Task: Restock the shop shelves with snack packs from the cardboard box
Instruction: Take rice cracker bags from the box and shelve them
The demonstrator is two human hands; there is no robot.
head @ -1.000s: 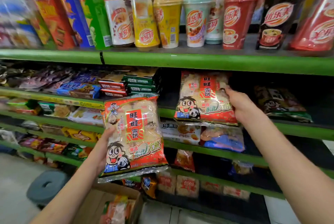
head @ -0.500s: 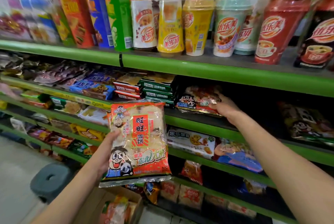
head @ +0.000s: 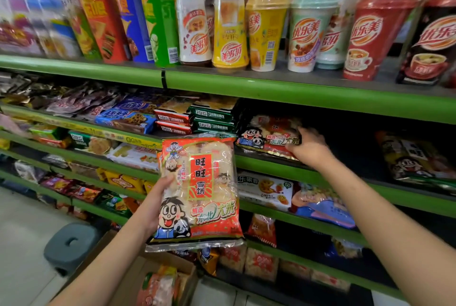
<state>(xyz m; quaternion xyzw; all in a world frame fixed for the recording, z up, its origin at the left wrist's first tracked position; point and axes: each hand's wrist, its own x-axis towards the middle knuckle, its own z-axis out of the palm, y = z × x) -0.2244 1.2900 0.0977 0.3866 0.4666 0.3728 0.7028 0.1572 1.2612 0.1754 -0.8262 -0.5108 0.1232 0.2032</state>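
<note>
My left hand [head: 158,197] grips a red-and-clear rice cracker pack [head: 199,192] by its left edge, holding it upright in front of the shelves. A second, matching cracker pack [head: 266,136] lies nearly flat on the green shelf [head: 271,165] under the drink cups, and my right hand [head: 308,147] holds its right end, fingers curled over it. Below, the open cardboard box [head: 182,268] sits on the floor with more snack packs [head: 158,286] inside.
Cup drinks [head: 266,32] and tall snack boxes [head: 128,9] line the top shelf. Biscuit packs [head: 212,115] lie left of the placed pack; a dark cracker pack [head: 414,157] lies to its right, with shelf space between. A grey stool [head: 70,244] stands left of the box.
My right hand has tipped its cracker pack from upright to nearly flat and pushed it back onto the shelf. The left hand's pack stayed about where it was while the view shifted.
</note>
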